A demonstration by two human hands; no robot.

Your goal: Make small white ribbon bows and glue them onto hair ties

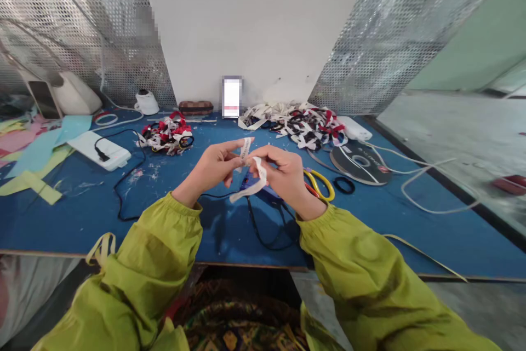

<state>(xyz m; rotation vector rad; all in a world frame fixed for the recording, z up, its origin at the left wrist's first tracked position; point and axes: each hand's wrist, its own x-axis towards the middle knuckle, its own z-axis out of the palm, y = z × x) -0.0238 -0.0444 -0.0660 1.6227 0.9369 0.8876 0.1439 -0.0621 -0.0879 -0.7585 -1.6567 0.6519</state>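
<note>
Both hands meet above the middle of the blue table. A white ribbon with dark print runs between them. My left hand pinches one part of it, and a short printed end stands up past the fingertips. With bent fingers, my right hand grips the same ribbon, whose loose tail curls down to the left. Whether the ribbon is knotted around something between the fingertips I cannot tell. Below the hands lies a blue device with a black cord, partly hidden. Yellow-handled scissors lie beside my right wrist.
A black hair tie and a black ribbon reel lie on the right. Heaps of ribbon-tied bands and loose ribbons sit further back. A lit phone leans on a white board. A white power strip lies left.
</note>
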